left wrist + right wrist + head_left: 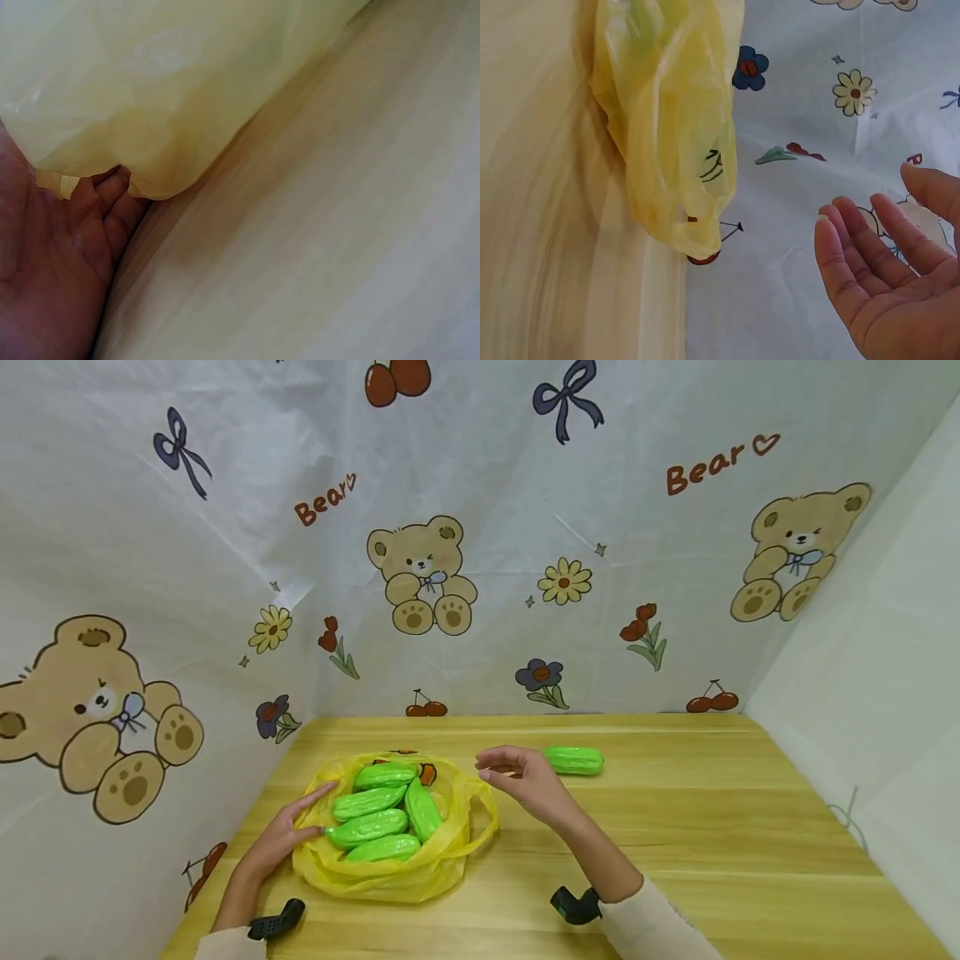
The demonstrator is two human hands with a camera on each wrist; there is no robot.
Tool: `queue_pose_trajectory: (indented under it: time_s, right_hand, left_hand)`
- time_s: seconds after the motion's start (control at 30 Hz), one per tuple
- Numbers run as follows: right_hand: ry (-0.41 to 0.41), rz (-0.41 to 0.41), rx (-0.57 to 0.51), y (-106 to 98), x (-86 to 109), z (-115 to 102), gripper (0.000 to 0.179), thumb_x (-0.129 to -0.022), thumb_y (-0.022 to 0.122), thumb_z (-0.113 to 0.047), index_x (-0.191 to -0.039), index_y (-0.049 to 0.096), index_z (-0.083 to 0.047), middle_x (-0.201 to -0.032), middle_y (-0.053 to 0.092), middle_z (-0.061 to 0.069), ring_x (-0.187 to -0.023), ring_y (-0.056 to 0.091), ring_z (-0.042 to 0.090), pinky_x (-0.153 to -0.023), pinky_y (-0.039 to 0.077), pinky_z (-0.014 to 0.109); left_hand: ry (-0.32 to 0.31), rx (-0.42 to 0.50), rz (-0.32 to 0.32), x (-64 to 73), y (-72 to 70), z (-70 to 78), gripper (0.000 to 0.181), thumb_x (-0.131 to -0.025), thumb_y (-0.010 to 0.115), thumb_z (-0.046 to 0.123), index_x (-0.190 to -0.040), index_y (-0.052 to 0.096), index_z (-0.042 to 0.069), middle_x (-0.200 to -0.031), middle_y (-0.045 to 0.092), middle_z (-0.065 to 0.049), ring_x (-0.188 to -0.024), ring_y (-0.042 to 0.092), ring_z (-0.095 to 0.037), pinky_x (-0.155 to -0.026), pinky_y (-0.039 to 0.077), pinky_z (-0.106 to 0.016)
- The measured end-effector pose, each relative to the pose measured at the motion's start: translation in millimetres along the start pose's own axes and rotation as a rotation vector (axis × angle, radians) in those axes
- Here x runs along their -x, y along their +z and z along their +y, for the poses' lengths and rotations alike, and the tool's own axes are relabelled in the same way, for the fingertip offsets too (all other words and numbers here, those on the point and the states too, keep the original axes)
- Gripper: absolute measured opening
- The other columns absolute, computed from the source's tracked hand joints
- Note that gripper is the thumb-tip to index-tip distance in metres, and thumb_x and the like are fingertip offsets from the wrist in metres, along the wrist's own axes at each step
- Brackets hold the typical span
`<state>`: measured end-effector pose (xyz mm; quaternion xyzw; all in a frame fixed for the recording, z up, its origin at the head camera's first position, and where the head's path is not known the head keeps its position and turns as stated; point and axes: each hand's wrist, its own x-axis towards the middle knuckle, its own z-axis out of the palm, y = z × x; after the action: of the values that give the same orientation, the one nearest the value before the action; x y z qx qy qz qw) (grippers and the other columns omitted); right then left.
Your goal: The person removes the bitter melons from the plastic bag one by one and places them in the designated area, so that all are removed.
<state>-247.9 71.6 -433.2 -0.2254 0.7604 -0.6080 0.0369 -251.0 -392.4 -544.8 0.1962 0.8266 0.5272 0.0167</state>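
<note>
A yellow plastic bag sits at the left of the table with its mouth spread wide. Inside lie several glossy, ridged green vegetables that look like bitter melons. My left hand rests against the bag's left rim, thumb and fingers spread apart; the left wrist view has its fingers partly hidden behind the plastic. To the right of the bag, my right hand hovers, holding nothing, with fingers loosely bent. Just beyond it, one more green vegetable lies on the table.
The wooden table runs back to a white sheet printed with bears, bows and flowers. A loop of the bag's handle sticks out on its right. At the far right, a thin cable hangs by the wall.
</note>
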Motion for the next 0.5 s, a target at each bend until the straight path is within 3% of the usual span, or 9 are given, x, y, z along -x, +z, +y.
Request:
queue_pose_trajectory:
  time_s: [0.27, 0.5]
  right_hand:
    - [-0.029, -0.011, 0.028, 31.4, 3.6, 3.6, 0.027, -0.096, 0.071, -0.016, -0.122, 0.071, -0.007, -0.121, 0.07, 0.016, -0.108, 0.067, 0.026, -0.086, 0.054, 0.025]
    - [-0.055, -0.037, 0.029, 54.6, -2.2, 5.2, 0.03, -0.094, 0.071, -0.01, -0.123, 0.07, -0.002, -0.122, 0.069, 0.013, -0.109, 0.066, 0.033, -0.089, 0.056, 0.034]
  left_hand:
    - [-0.026, 0.016, -0.002, 3.6, 1.7, -1.4, 0.071, -0.092, 0.066, 0.005, -0.157, 0.039, 0.011, -0.165, 0.026, -0.019, -0.14, 0.023, 0.012, -0.102, 0.022, -0.005]
    - [-0.012, 0.022, 0.0, 0.3, 0.3, -0.4, 0.07, -0.092, 0.065, 0.003, -0.157, 0.039, 0.009, -0.164, 0.026, -0.02, -0.14, 0.024, 0.011, -0.102, 0.022, -0.004]
